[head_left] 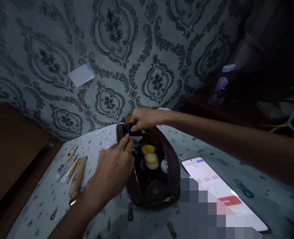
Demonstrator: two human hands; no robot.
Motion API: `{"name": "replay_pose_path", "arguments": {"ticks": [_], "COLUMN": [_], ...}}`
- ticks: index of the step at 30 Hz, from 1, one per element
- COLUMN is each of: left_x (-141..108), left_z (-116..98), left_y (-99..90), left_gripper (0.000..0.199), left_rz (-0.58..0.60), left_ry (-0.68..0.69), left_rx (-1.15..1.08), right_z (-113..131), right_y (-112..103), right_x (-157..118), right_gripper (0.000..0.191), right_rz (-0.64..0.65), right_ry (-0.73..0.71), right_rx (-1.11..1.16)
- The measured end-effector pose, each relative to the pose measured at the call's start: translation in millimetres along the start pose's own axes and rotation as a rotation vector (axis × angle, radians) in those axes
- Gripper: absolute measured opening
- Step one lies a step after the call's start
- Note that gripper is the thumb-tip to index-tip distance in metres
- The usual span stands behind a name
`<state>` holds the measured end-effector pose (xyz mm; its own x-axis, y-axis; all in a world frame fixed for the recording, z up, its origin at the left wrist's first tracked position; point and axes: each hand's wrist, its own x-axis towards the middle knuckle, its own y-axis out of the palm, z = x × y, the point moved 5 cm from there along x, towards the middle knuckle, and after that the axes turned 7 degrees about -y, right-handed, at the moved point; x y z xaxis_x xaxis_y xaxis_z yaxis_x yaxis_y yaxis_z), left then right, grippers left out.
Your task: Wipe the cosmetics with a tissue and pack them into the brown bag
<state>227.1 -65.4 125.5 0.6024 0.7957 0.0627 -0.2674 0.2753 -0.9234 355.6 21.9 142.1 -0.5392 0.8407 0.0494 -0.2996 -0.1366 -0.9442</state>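
Note:
A dark brown zip bag [173, 172] stands unzipped on the patterned cloth. Inside it lie a yellow round container [148, 149], a cream-lidded jar [151, 159] and a white round lid [164, 166]. My left hand [117, 162] is at the bag's left rim, its fingers bent over the edge by a pale pinkish flat piece [136, 138]. From the right, my right hand [147, 118] reaches into the far end of the bag. Its fingers are curled at something dark there, too shadowed to name.
Left of the bag lie a tan squeeze tube [77, 176], a smaller pale tube [69, 171] and a makeup brush [66, 161]. On the right lies a phone [208, 179] with a running timer. A clear bottle [221, 84] stands behind, near the patterned wall [122, 66].

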Motion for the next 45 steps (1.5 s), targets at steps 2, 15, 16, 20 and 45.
{"name": "replay_pose_path", "arguments": {"ticks": [2, 15, 16, 20, 45], "left_x": [-0.1, -0.8, -0.6, -1.1, -130.3], "left_z": [-0.5, 1.9, 2.4, 4.1, 149.7], "left_y": [-0.4, -2.5, -1.3, 2.1, 159.1], "left_gripper": [0.039, 0.037, 0.037, 0.036, 0.040], "left_rz": [0.000, 0.033, 0.025, -0.026, -0.151], "left_ry": [0.006, -0.001, -0.005, -0.027, -0.619], "left_rx": [0.009, -0.066, -0.072, -0.099, -0.283], "right_z": [-2.3, -6.4, -6.6, -2.4, 173.8], "right_y": [11.6, 27.3, 27.3, 27.3, 156.0], "right_x": [8.4, 18.3, 18.4, 17.4, -101.1], "right_gripper": [0.019, 0.016, 0.014, 0.014, 0.027], "right_rz": [0.075, 0.141, 0.108, 0.026, -0.130], "right_ry": [0.008, 0.053, 0.050, 0.018, -0.380], "right_rx": [-0.028, 0.150, 0.174, 0.187, 0.358]}}
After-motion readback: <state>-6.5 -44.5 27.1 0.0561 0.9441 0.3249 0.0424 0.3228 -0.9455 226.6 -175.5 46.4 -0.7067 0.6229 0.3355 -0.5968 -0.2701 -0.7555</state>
